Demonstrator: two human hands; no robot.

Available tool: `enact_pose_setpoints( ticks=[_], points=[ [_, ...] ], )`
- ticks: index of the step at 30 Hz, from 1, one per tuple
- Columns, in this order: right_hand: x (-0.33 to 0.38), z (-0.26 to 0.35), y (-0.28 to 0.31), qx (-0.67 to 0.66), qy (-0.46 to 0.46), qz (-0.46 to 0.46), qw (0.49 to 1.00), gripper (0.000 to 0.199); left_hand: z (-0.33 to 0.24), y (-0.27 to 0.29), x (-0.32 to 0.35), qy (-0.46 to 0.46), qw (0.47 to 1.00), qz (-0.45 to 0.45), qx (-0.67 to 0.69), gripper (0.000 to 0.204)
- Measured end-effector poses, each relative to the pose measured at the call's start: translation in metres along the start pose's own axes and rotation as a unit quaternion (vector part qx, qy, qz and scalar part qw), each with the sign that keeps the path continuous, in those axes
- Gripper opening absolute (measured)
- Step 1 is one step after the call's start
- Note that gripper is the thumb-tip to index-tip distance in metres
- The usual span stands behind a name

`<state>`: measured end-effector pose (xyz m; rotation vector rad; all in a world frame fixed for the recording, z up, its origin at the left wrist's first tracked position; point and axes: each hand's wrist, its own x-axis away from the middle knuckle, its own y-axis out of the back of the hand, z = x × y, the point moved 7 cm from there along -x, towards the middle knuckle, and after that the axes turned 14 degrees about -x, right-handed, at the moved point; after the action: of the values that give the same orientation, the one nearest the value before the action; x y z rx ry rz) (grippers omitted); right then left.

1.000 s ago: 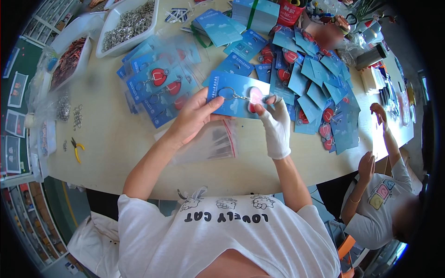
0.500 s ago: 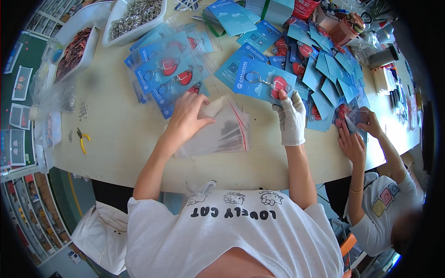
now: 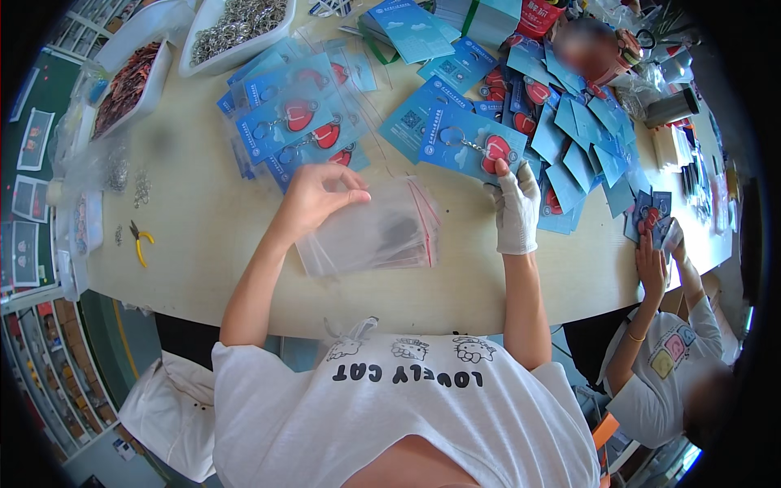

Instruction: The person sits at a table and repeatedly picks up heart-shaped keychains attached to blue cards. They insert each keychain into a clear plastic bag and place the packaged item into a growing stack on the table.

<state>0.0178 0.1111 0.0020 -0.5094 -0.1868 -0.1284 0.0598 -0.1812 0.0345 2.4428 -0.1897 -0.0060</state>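
My right hand (image 3: 516,213), in a white glove with bare fingertips, pinches the lower right corner of a blue card (image 3: 446,150). A metal ring and chain with a red heart-shaped keychain (image 3: 495,150) lie across that card. My bare left hand (image 3: 319,200) is over the upper left corner of a stack of clear plastic bags (image 3: 366,236) with red seal lines. Its thumb and fingers are drawn together; whether a bag's edge is between them cannot be made out. Beyond that hand lies a pile of blue cards in clear bags (image 3: 259,140).
Blue cards with red keychains (image 3: 573,122) heap up at the right. White tubs of metal rings (image 3: 240,34) and of dark red pieces (image 3: 130,89) stand far left. Yellow-handled pliers (image 3: 142,244) lie at left. A co-worker's hands (image 3: 653,264) handle a card at the right edge.
My left thumb has closed toward the fingers over the bag stack. My right hand has shifted the card slightly right. The co-worker's hands have moved right and nearer to me.
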Motion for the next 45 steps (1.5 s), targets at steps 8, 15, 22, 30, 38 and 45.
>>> enact_pose_setpoints(
  ticks=[8, 15, 22, 30, 38, 45],
  points=[
    [0.013, 0.006, -0.031, 0.054, -0.013, 0.093, 0.994, 0.035, 0.006, -0.016, -0.006, 0.117, 0.971, 0.117, 0.174, 0.01],
    [0.007, 0.031, -0.016, 0.142, 0.032, 0.091, 0.985, 0.03, -0.002, -0.024, -0.006, 0.125, 0.946, 0.15, 0.258, 0.012],
    [0.012, 0.031, -0.022, 0.133, 0.001, 0.145, 0.98, 0.029, -0.006, -0.027, -0.009, 0.124, 0.942, 0.154, 0.271, 0.015],
    [-0.001, 0.042, -0.002, 0.093, 0.022, 0.1, 0.99, 0.029, -0.011, -0.03, -0.012, 0.121, 0.943, 0.162, 0.264, 0.018],
    [0.011, 0.038, -0.013, 0.173, -0.028, 0.194, 0.965, 0.034, -0.014, -0.04, -0.015, 0.097, 0.933, 0.175, 0.298, 0.014],
    [0.005, 0.054, -0.007, 0.244, -0.063, 0.215, 0.943, 0.04, -0.028, -0.048, -0.014, 0.076, 0.938, 0.199, 0.275, 0.016]
  ],
)
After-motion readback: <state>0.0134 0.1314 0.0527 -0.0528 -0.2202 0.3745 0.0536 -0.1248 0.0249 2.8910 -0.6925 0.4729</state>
